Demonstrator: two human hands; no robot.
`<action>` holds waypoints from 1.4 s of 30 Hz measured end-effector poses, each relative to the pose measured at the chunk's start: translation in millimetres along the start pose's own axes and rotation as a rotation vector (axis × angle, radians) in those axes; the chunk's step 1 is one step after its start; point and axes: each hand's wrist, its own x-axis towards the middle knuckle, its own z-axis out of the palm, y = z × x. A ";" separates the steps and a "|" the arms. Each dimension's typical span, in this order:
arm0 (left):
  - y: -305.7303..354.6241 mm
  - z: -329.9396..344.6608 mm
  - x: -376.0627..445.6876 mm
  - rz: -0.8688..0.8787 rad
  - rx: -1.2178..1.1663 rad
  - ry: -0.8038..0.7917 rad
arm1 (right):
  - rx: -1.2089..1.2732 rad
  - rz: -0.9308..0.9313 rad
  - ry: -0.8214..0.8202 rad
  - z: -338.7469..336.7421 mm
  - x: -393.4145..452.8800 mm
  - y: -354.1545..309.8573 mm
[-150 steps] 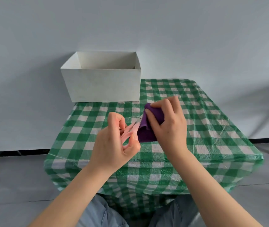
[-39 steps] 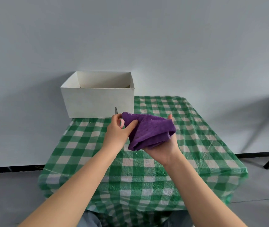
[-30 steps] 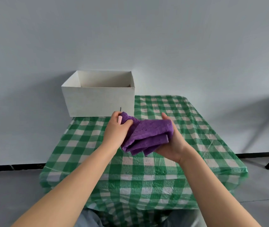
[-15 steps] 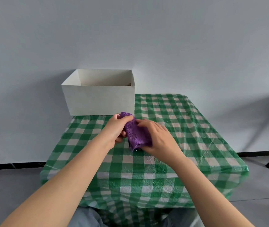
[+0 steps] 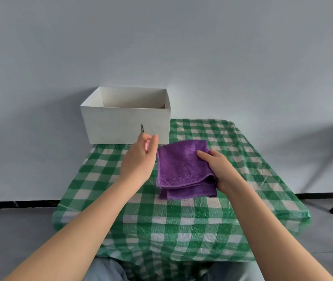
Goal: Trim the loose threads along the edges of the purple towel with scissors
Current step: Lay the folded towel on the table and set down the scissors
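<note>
- Head view: the purple towel (image 5: 184, 169) lies folded in layers at the centre of the frame, on the green-and-white checked tablecloth (image 5: 181, 222).
- The right hand (image 5: 217, 169), just right of centre, grips the towel's right edge, thumb on top and fingers tucked under the fold.
- The left hand (image 5: 139, 159), just left of the towel, is curled round the scissors (image 5: 142, 129); only a dark blade tip pokes up above the fingers, with a hint of pink handle between them.
- An open white box (image 5: 127, 116) stands at the table's far left corner, behind the left hand.
</note>
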 end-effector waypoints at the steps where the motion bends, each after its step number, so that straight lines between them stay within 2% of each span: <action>1: -1.4 0.5 -1.2 0.019 0.036 0.004 | -0.027 0.048 -0.004 -2.2 2.9 4.6; 3: -6.1 2.5 -3.1 0.052 0.069 0.008 | -0.168 0.075 0.022 -5.3 7.9 14.1; 8: -5.6 5.1 -7.9 0.065 0.008 -0.108 | -0.659 -0.081 0.137 -8.0 8.6 24.1; 11: -6.5 7.7 -10.4 0.036 -0.074 -0.125 | -0.965 -0.171 0.187 -8.5 5.7 26.7; 13: -9.4 10.0 -8.6 -0.009 -0.171 -0.122 | -1.222 -0.209 0.285 -9.4 4.1 27.7; 14: -8.9 9.9 -6.8 -0.045 -0.242 -0.124 | -1.274 -0.236 0.333 -8.7 3.4 26.5; 16: -4.9 6.6 -2.8 -0.116 -0.413 -0.145 | -1.231 -0.377 0.372 -4.8 2.8 22.3; 19: 1.7 -2.7 0.0 -0.253 -0.712 -0.222 | -1.193 -0.708 0.305 8.0 1.5 12.4; 23: 4.8 -11.3 -2.8 -0.357 -0.881 -0.326 | -1.237 -1.038 0.239 33.1 -2.0 -0.9; 33: 4.0 -36.3 4.9 -0.537 -1.169 -0.417 | -1.252 -1.229 0.216 59.3 4.7 -21.4; 36: 2.8 -45.3 11.2 -0.549 -1.121 -0.433 | -1.288 -1.253 0.219 61.0 11.0 -29.5; 38: 1.6 -50.1 17.4 -0.523 -1.005 -0.395 | -1.309 -1.274 0.236 61.8 15.3 -36.2; 42: 2.9 -58.2 34.9 -0.289 -0.638 -0.165 | -1.357 -1.314 0.277 64.9 28.2 -51.8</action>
